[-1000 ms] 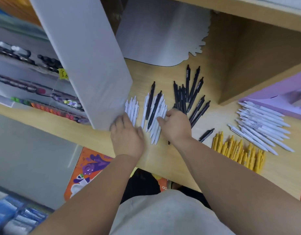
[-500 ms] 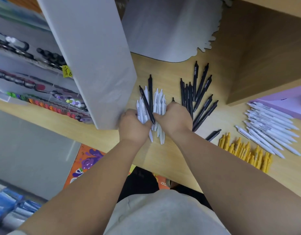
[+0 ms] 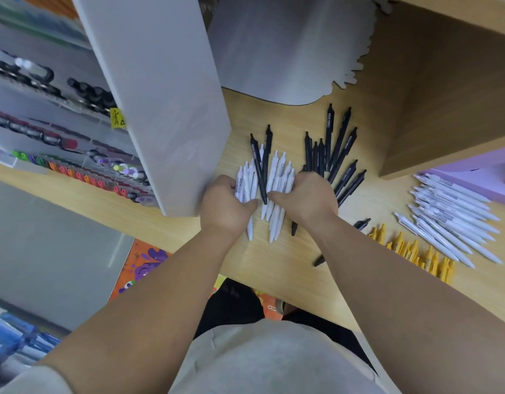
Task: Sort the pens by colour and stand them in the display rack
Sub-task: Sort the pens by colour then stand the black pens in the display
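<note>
**While both hands close on the mixed bundle, two black pens wait to come out**

As the left hand [image 3: 227, 207] and the right hand [image 3: 305, 199] face each other with thumbs almost meeting, each one curls its fingers round one side of the mixed bundle [image 3: 276, 180]. Both hands are therefore grasping it, not released. The bundle sits low over the wooden table [image 3: 288, 260], just beside the lower corner of a grey panel [image 3: 160, 95]. I cannot tell if it is lifted or if its near ends rest on the wood.

The bundle is mostly white pens, but two black pens [image 3: 258, 166] lie on top of them and stick out at the far end.

To do this step well, I think the squeeze should be light, because smooth round barrels slip and roll easily. It seems better to tap the near ends on the table so that they become level. Then one hand can hold the white ones while the other draws out the two black pens by their free far ends.

These belong with the loose black pens [image 3: 330, 149], spread just to the right of the right hand. Further right lie the yellow pens [image 3: 413, 248], and beyond them the sorted white pens [image 3: 450, 217].

On the left, past the grey panel and well apart from the hands, the display rack [image 3: 75, 169] holds rows of coloured pens.
</note>
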A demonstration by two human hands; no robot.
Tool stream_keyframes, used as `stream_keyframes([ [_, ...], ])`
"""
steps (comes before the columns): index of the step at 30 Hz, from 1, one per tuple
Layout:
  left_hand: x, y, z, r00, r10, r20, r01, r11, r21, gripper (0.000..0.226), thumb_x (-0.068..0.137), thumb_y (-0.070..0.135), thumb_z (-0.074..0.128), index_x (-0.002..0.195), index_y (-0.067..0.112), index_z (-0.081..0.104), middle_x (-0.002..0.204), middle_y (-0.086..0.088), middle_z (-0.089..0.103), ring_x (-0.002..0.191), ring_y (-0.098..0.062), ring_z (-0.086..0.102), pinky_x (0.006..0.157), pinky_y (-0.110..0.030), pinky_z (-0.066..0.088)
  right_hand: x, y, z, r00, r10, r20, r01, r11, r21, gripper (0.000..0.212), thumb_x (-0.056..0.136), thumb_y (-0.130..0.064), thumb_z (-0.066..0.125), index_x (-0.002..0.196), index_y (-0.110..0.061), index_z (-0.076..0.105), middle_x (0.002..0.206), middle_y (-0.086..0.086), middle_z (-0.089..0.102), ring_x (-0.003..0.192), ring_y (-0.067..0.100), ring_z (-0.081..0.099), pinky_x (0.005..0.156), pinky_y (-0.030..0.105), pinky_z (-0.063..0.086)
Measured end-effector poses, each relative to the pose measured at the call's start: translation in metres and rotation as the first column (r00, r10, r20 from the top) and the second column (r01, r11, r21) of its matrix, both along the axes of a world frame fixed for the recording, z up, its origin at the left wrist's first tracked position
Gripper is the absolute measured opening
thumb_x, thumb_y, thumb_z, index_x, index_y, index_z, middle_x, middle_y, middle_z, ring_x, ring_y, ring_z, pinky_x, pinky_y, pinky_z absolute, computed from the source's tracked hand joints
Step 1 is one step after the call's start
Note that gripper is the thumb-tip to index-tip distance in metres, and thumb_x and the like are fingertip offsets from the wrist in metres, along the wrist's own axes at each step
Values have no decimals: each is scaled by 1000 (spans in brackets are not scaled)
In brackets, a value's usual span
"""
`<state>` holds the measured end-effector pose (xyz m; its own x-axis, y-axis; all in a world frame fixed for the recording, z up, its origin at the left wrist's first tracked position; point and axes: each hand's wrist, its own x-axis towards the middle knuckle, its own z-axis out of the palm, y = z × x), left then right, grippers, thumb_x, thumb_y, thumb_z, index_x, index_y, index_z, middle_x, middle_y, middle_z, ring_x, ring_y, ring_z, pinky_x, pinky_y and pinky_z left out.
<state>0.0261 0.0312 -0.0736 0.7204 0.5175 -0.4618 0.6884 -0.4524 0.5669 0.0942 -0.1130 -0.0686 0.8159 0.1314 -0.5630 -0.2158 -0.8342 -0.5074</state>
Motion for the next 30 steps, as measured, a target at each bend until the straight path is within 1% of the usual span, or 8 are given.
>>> stream_keyframes([
  [3, -2, -2, -2, 998, -60, 8, 59, 996, 73, 43, 72, 34, 83, 102, 14, 59, 95, 0, 64, 80, -17, 62, 66, -31, 49, -2, -5, 0, 1000, -11, 10, 10, 999, 54, 25, 74, -44, 78, 77, -21, 68, 68, -5, 68, 62, 12, 65, 54, 32, 56],
  [7, -3, 1, 1, 993, -113, -18, 114, 983, 140, 36, 73, 28, 78, 98, 12, 57, 93, -3, 63, 78, -20, 60, 62, -28, 40, -5, 0, -1, 999, -9, 42, 9, 1000, -6, 36, 72, -55, 77, 77, -21, 65, 66, -6, 66, 60, 11, 64, 52, 31, 55],
  [12, 1, 7, 0, 990, -132, -59, 139, 980, 143, 35, 70, 25, 74, 94, 8, 55, 87, -7, 65, 77, -26, 63, 64, -36, 52, -5, 12, 3, 994, 64, 85, -52, 990, -133, 48, 70, -64, 73, 78, -18, 59, 69, -4, 62, 63, 13, 62, 48, 25, 43],
  [15, 3, 11, -2, 986, -156, -61, 162, 981, 107, 31, 72, 23, 74, 95, 9, 57, 90, -7, 65, 80, -26, 63, 66, -35, 51, -4, 17, 3, 988, 89, 123, -68, 985, -161, 53, 68, -65, 74, 86, -19, 57, 74, -5, 61, 66, 14, 61, 48, 25, 41],
  [20, 7, 18, -2, 970, -219, -107, 226, 972, 65, 16, 81, 23, 68, 85, 11, 59, 84, -7, 65, 77, -26, 65, 62, -30, 48, 1, 19, 1, 996, 80, 40, -74, 989, -128, 37, 71, -52, 76, 78, -17, 64, 70, -3, 65, 62, 14, 63, 50, 26, 49],
  [23, 10, 19, -2, 951, -271, -146, 289, 950, 121, 24, 85, 28, 67, 96, 9, 60, 96, -10, 64, 84, -28, 64, 69, -34, 51, 4, 17, 2, 999, 44, -12, -45, 995, -93, 30, 69, -41, 74, 73, -13, 65, 63, -2, 62, 55, 14, 59, 45, 23, 40],
  [26, 11, 16, -3, 926, -329, -186, 365, 907, 213, 31, 90, 32, 60, 106, 7, 56, 108, -12, 58, 95, -31, 61, 71, -31, 41, 2, 12, 4, 999, 24, -34, -26, 998, -65, 25, 69, -36, 73, 66, -17, 58, 59, -4, 56, 52, 13, 55, 45, 23, 36],
  [30, 12, 17, -3, 922, -356, -154, 384, 893, 234, 29, 92, 32, 56, 105, 6, 57, 103, -14, 62, 94, -31, 60, 73, -33, 44, -5, 9, 1, 1000, 2, -13, -3, 1000, -2, 30, 74, -40, 75, 63, -19, 56, 60, -4, 58, 56, 13, 58, 47, 26, 40],
])
